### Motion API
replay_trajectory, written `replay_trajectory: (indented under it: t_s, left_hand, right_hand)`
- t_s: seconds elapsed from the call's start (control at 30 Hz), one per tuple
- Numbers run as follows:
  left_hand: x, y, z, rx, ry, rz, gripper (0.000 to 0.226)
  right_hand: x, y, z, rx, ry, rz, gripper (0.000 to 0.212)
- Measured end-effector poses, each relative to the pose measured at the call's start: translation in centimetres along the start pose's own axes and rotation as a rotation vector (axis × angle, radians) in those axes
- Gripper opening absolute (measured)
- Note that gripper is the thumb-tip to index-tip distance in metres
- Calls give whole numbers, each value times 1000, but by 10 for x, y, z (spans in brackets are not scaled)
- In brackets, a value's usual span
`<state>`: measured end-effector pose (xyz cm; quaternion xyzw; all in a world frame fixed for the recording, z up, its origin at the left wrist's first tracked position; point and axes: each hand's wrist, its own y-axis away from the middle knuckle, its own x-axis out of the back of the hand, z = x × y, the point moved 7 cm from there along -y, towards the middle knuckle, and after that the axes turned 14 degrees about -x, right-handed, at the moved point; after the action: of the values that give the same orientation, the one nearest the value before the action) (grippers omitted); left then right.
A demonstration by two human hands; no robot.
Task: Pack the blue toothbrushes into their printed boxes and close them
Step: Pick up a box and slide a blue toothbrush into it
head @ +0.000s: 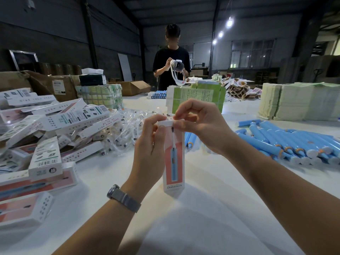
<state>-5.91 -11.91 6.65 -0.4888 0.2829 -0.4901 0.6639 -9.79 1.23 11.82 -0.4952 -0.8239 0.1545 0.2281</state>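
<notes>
Ideally, the printed box (173,157), standing upright on the white table (202,208) just beside the heap of blue toothbrushes (287,144), wants its top flap tucked in squarely, the left hand (150,144) curled round its upper part while the right hand (198,124) pinches the flap.

Place: a warehouse used as a packing floor.
Building: dark corrugated walls, steel roof beams, bare hanging bulbs (229,23) at upper right.
Work surface: a long white table (184,218) filling the lower frame.
Stock: heaped printed boxes (55,122) at left, loose blue toothbrushes (287,142) at right, stacked flat cartons (298,102) at far right.
Storage: brown cardboard boxes (55,85) at upper left.
Staff: another person (172,57) stands at the table's far end.
</notes>
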Motion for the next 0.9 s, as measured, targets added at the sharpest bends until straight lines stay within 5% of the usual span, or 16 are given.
replay_trajectory:
  t_s: [0.23, 0.9]
  left_hand:
    - [3, 2, -2, -14, -98, -13, 23]
    - [-1, 5, 5, -99, -77, -41, 30]
  right_hand:
    - [2, 0, -1, -9, -35, -27, 36]
    - [3, 0, -5, -5, 56, 73, 18]
